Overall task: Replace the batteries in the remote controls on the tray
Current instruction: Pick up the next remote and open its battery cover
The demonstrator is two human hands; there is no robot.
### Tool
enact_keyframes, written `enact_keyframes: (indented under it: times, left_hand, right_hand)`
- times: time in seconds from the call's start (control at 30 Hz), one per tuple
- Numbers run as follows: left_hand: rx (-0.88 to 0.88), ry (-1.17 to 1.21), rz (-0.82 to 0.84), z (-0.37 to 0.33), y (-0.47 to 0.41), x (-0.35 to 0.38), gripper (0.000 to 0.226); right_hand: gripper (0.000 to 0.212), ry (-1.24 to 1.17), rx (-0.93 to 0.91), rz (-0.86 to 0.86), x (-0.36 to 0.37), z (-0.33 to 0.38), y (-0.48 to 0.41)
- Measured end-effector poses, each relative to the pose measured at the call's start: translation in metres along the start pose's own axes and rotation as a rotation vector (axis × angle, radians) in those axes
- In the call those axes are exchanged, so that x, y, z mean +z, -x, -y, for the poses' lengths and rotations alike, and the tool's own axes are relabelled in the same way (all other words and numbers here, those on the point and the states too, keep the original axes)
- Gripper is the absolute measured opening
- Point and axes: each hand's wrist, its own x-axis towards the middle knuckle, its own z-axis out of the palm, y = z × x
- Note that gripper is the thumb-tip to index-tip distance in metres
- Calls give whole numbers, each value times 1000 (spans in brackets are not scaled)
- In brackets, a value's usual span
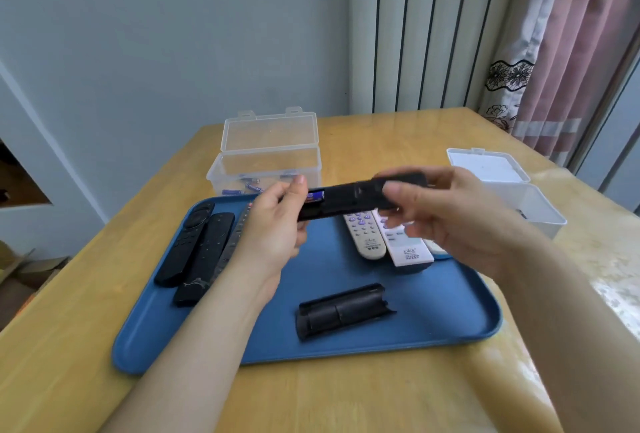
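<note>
Wooden table (329,398) fills the foreground, and on it sits a blue tray (433,311). A loose battery cover (343,309) lies on the near part of the tray, hollow side up. It looks like thin plastic with small clips, so it is best held by its long edges and not bent.

Above the middle of the tray, both hands hold a black remote (346,200) in the air. The left hand (277,228) has its fingers and thumb curled round the left end. The right hand (450,211), a little blurred, grips the right end.

The remote's long axis runs left to right, rising slightly toward the right. Its back faces the camera, and the open compartment at the left end shows a battery (315,196). The remote is probably light, stiff and smooth. Holding it by the side edges would leave the compartment free. The battery is small and round and likely to roll.

Further back on the tray lie dark remotes (194,245) on the left and pale remotes (388,235) on the right. Beyond the tray stand a clear box (266,169) holding spare batteries and a white box (519,197).
</note>
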Motion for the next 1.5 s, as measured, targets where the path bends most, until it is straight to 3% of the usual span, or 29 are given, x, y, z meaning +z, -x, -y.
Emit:
enact_keyframes:
  times: [0.07,0.13,0.27,0.53,0.97,1.3,1.5]
  left_hand:
    - [-9,-54,63,2,5,7,33]
    - [5,-123,118,3,11,14,34]
    - [83,-245,118,2,13,20,36]
    - [205,-492,32,-4,13,14,25]
    - [122,-263,50,-11,17,16,32]
    - [20,-168,108,-14,21,16,22]
    - [3,-188,105,-14,20,17,30]
  right_hand:
    - [28,-260,-21,-101,5,-5,-5]
    - [32,-371,-8,-102,17,-13,-7]
    - [27,-286,12,-28,37,-24,-5]
    - [25,-160,-77,-64,39,-24,-4]
    - [23,3,-167,-18,38,-24,-5]
    - [24,50,-190,-2,34,-22,-5]
    - [23,107,-184,-14,37,-24,-5]
